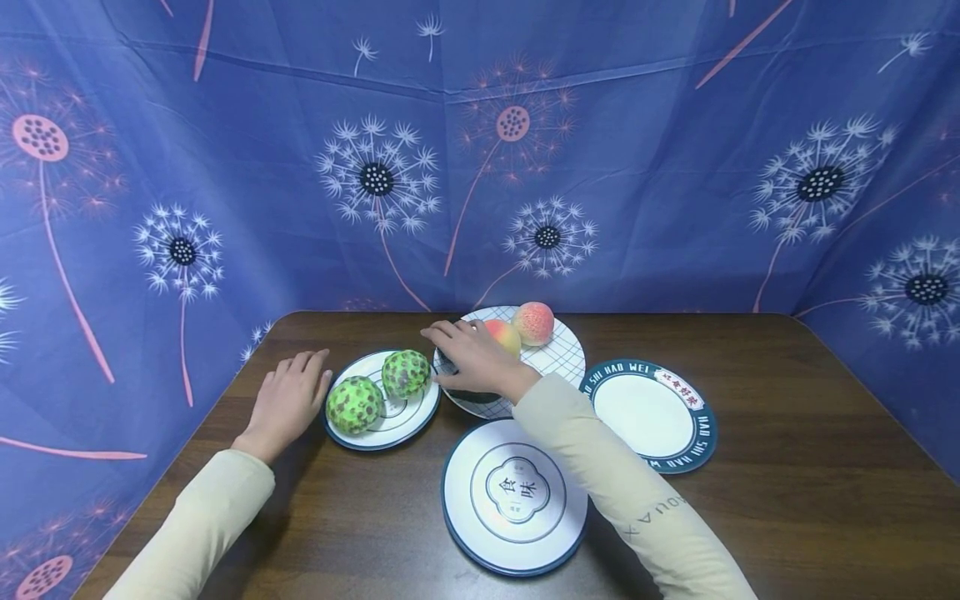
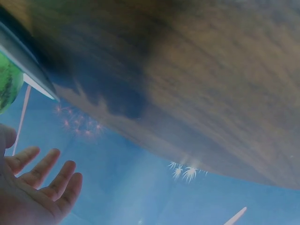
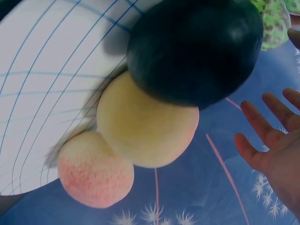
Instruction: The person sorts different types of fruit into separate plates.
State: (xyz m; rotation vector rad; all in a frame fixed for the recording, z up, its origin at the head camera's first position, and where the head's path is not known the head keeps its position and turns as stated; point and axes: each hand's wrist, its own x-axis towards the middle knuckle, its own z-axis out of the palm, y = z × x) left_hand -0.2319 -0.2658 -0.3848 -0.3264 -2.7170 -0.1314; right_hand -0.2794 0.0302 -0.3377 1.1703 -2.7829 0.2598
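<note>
Blackish and smoothly glossy, one big oval fruit sits under the right hand, on the grid-patterned plate. One yellowish peach touches it, just beside the right knuckles, and one smaller, rosy speckled peach lies farther right of those fingers. Two lime-green balls with brown spots, one nearer and one farther, rest on a dark-rimmed small plate between the two hands' fingers. I count four plates showing: those two, a white one with Chinese characters nearer me than the right fingers, and a teal-rimmed lettered one to their right. Right fingers are spread and loose, grasping nothing; whether the palm brushes the dark fruit, I can't quite tell. The left hand's fingers are released too, gently bent, just beside the nearer ball.
</note>
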